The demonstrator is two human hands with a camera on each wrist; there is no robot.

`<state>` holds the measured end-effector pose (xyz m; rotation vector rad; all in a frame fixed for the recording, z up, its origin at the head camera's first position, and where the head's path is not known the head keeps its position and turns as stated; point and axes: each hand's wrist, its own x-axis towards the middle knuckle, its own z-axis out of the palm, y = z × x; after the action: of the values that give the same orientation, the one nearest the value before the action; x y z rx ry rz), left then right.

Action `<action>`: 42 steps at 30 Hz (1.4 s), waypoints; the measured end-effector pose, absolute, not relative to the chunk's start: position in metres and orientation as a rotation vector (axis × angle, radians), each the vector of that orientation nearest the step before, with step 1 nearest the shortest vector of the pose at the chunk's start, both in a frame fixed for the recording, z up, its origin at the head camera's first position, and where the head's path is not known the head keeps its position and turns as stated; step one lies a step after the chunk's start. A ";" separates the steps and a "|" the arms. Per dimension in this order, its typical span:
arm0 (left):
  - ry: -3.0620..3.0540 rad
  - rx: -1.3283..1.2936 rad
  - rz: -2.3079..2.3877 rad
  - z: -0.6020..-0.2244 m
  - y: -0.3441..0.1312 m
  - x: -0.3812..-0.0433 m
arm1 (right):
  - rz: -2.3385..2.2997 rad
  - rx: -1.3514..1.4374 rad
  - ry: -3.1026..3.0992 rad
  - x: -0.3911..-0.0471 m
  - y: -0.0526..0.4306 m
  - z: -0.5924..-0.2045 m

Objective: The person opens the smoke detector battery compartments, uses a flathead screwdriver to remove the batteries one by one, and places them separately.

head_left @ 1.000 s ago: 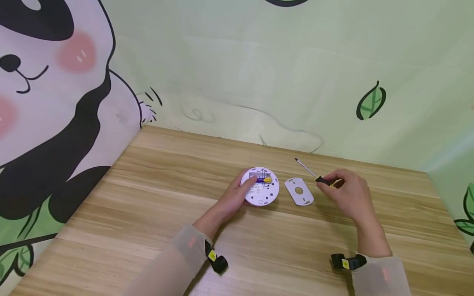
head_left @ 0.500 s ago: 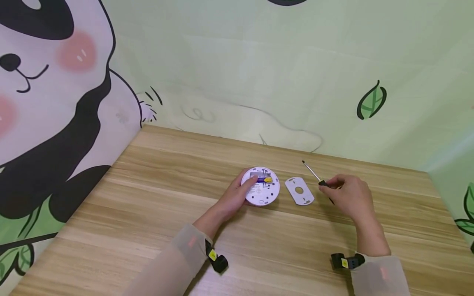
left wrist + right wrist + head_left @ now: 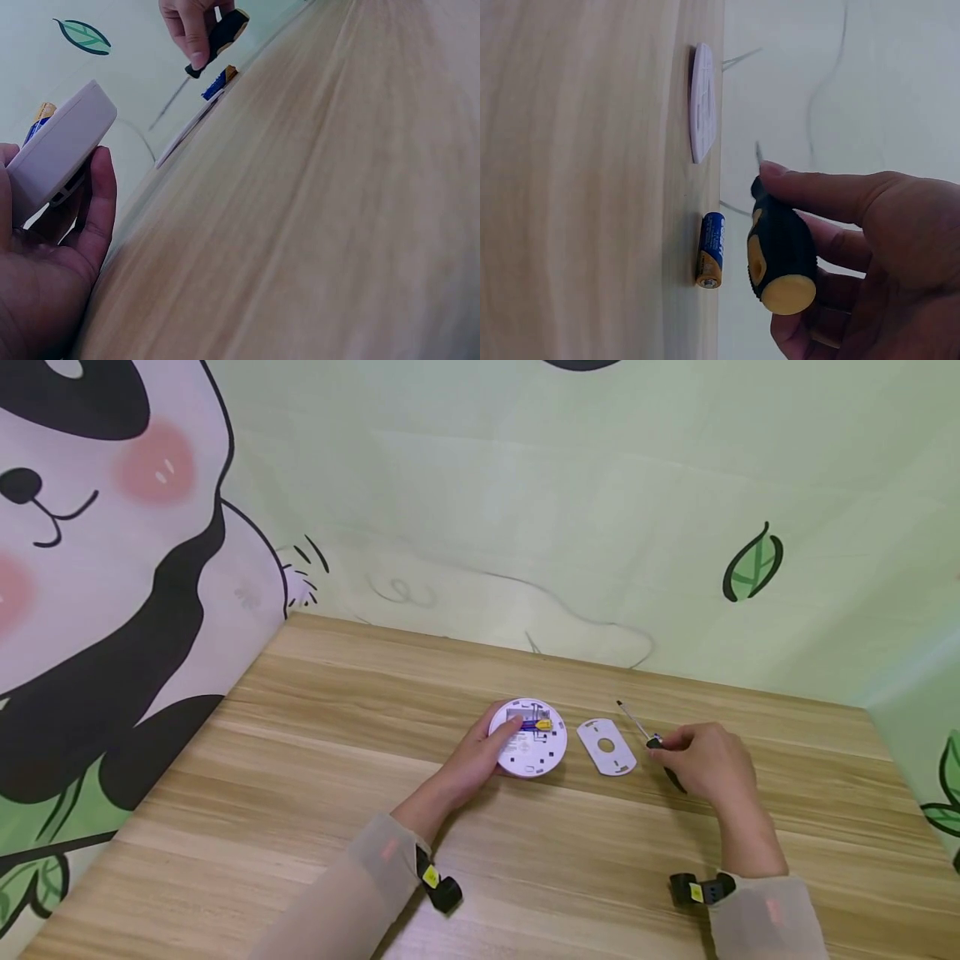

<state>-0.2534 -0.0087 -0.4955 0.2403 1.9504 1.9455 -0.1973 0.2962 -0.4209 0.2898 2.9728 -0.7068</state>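
My left hand (image 3: 468,760) holds a round white smoke detector (image 3: 534,753), its slotted back facing up. The thumb lies over its battery bay, where a blue-and-yellow battery (image 3: 543,725) shows at the thumb tip. To the right, my right hand (image 3: 708,764) pinches a screwdriver (image 3: 784,247) with a black-and-yellow handle. Its thin metal shaft points away from me and to the left, above the table. Between the hands lies a flat white mounting plate (image 3: 606,747) with a round hole in its middle. A loose blue-and-gold battery (image 3: 711,251) lies near the plate in the right wrist view.
The wooden table (image 3: 337,735) runs back to a pale green wall (image 3: 487,510) with painted leaves. A panda picture (image 3: 112,568) covers the wall at the left. Both wrists carry black camera mounts (image 3: 442,893).
My right hand has lowered slightly toward me with the screwdriver, whose tip has shifted right and nearer. The left hand and the smoke detector have stayed almost still.
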 end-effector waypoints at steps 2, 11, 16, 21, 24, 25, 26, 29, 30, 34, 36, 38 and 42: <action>1.953 0.243 1.944 -0.496 -0.009 -0.254 | -0.689 0.289 2.952 -0.198 0.297 -0.421; 1.908 0.260 1.980 -0.493 -0.009 -0.256 | -0.641 0.277 2.932 -0.200 0.299 -0.423; 1.942 0.265 1.961 -0.489 -0.008 -0.258 | -0.640 0.289 2.935 -0.201 0.298 -0.423; 1.960 0.275 1.945 -0.488 -0.008 -0.258 | -0.611 0.314 2.921 -0.202 0.297 -0.423; 1.956 0.281 1.949 -0.488 -0.007 -0.259 | -0.596 0.331 2.907 -0.202 0.297 -0.423; 1.954 0.280 1.951 -0.488 -0.007 -0.258 | -0.592 0.337 2.903 -0.202 0.297 -0.424; 1.952 0.279 1.953 -0.488 -0.007 -0.258 | -0.589 0.342 2.898 -0.202 0.297 -0.425; 1.945 0.284 1.959 -0.489 -0.007 -0.258 | -0.588 0.350 2.887 -0.202 0.298 -0.426; 1.950 0.288 1.959 -0.489 -0.007 -0.258 | -0.588 0.352 2.884 -0.201 0.298 -0.426; 1.966 0.286 1.949 -0.492 -0.007 -0.257 | -0.595 0.344 2.879 -0.200 0.299 -0.427; 1.980 0.273 1.934 -0.494 -0.008 -0.256 | -0.596 0.341 2.880 -0.199 0.299 -0.427; 1.980 0.266 1.925 -0.496 -0.008 -0.255 | -0.601 0.344 2.884 -0.197 0.299 -0.426; 1.983 0.284 1.928 -0.497 -0.009 -0.253 | -0.603 0.345 2.903 -0.197 0.296 -0.423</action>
<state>-0.2535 -0.0088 -0.4968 0.2840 1.9830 1.9281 -0.1967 0.2958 -0.4227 0.3448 2.9028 -0.6025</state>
